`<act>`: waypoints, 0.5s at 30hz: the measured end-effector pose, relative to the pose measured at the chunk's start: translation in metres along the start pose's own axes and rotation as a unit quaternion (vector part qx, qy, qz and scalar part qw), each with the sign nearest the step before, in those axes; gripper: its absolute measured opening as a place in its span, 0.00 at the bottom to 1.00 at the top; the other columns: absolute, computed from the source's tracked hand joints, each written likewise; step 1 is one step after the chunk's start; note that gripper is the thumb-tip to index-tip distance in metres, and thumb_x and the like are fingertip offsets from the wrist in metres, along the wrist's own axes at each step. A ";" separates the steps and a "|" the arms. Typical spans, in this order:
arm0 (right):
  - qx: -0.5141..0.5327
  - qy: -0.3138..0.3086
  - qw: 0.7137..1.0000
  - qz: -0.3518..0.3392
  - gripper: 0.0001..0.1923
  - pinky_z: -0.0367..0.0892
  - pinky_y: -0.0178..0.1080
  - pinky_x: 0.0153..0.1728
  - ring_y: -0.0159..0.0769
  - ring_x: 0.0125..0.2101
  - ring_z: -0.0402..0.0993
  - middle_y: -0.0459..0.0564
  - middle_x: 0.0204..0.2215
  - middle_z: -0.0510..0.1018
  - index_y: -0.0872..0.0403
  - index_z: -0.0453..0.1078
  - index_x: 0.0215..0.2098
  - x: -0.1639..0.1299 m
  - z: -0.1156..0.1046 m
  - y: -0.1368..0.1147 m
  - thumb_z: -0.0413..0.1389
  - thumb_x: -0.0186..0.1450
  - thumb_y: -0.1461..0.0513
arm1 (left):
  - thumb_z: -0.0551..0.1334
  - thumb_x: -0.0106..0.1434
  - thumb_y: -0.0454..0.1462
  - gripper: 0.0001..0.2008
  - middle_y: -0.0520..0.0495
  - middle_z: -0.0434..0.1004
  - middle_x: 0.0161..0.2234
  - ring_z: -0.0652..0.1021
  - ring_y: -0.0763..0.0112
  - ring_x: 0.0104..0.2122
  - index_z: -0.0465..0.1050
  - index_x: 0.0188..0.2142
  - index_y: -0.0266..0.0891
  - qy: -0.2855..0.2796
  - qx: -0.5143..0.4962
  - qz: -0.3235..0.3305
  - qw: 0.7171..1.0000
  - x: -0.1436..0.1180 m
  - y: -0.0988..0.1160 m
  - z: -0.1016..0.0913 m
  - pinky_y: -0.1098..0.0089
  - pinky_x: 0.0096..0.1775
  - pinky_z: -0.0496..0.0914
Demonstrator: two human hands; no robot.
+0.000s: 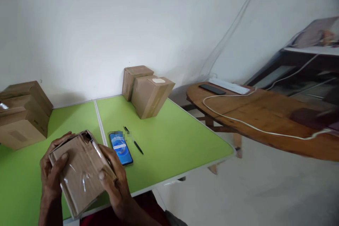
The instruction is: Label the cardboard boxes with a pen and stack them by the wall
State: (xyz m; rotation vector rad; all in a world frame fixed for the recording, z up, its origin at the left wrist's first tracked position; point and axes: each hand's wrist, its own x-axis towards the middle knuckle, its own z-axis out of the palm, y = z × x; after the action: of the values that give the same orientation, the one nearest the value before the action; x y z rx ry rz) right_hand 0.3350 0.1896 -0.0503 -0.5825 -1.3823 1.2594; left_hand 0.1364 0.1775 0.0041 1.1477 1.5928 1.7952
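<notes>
Both hands grip a taped brown cardboard box (79,176), tilted above the near edge of the green table (169,148). Its far corner is torn and shows a dark hole, and clear tape shines on its top. My left hand (54,167) wraps the left side, thumb on the upper face. On the right side, my right hand (115,180) holds the box with its thumb on top and fingers along the edge. A smartphone (121,150) with a lit blue screen lies just beyond my right hand. Beside the phone is a dark pen (138,147), partly blurred out.
Cardboard boxes (23,120) stand at the table's left, and two more boxes (150,95) lean together near the wall. To the right, a wooden table (243,113) carries a dark phone-like object (212,89), a white power strip (229,85) and a white cable (233,118).
</notes>
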 end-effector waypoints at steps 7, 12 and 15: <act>-0.004 0.024 0.999 0.042 0.19 0.75 0.50 0.60 0.49 0.57 0.81 0.55 0.57 0.83 0.46 0.78 0.61 0.019 -0.018 -0.023 0.61 0.78 0.47 | 0.74 0.61 0.57 0.25 0.44 0.85 0.61 0.84 0.45 0.57 0.89 0.52 0.49 -0.090 0.098 -0.028 0.991 -0.012 0.017 -0.007 0.58 0.51 0.82; -0.082 0.004 0.996 -0.022 0.10 0.77 0.47 0.55 0.44 0.48 0.84 0.51 0.48 0.88 0.47 0.82 0.51 0.055 -0.012 -0.042 0.64 0.75 0.54 | 0.75 0.54 0.64 0.31 0.47 0.88 0.58 0.84 0.43 0.58 0.89 0.50 0.51 -0.047 0.164 -0.076 0.982 -0.022 0.038 -0.003 0.57 0.52 0.82; -0.100 0.011 0.995 -0.018 0.08 0.78 0.46 0.53 0.43 0.48 0.83 0.51 0.46 0.86 0.47 0.81 0.50 0.051 -0.004 -0.047 0.60 0.76 0.57 | 0.73 0.52 0.68 0.32 0.49 0.90 0.48 0.85 0.42 0.51 0.88 0.48 0.54 0.042 0.269 -0.043 0.961 -0.031 0.049 0.008 0.50 0.49 0.81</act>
State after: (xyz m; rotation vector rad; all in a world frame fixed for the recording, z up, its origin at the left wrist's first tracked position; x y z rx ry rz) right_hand 0.3398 0.2213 0.0111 -0.7031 -1.5056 1.0894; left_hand 0.1683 0.1465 0.0429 1.2098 2.2311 1.4049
